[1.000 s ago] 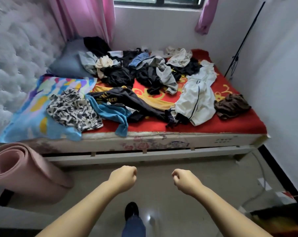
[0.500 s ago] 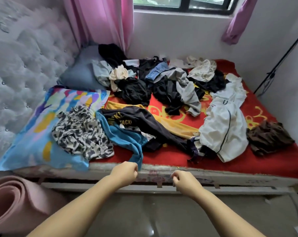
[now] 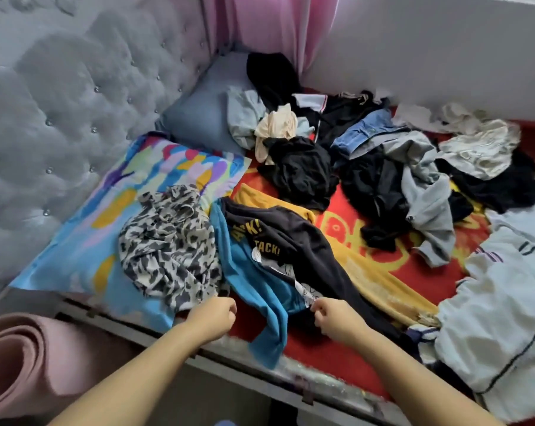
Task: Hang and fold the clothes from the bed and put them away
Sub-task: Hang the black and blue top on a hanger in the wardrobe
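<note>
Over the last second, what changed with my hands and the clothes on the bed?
Both hands advanced from above the floor to the bed's near edge. The left hand and right hand are curled on either side of the blue garment, holding nothing visibly; whether they touch it is unclear. The clothes, including the leopard-print garment and dark printed shirt, lie as before.

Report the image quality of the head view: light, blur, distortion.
Head view: soft, even daylight with no hard shadows or glare; wide-angle bending curves the tufted headboard and the bed edge; slight motion blur softens the left hand, right hand and blue shirt; far clothes look smeared.
</note>
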